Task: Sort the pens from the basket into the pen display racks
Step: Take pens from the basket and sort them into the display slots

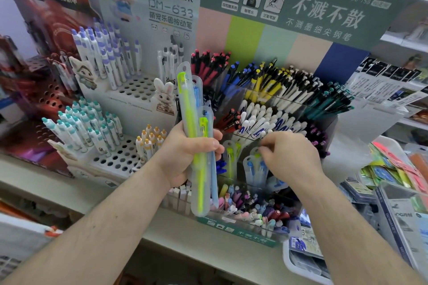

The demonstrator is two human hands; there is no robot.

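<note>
Left grip (185,155): closed around a bundle of packaged pens (196,122), yellow-green and blue, held upright.
Right grip (289,155): fingers curled, pinching the top of a clear pen package (256,169) standing in the rack.
Tiered pen rack (231,221): directly beyond and below both grips; holds pens in clear compartments.
White perforated rack (129,155): left of the left grip, partly filled.
Shelf (173,233): below both grips, carries the racks.
Basket: cannot be identified.
</note>
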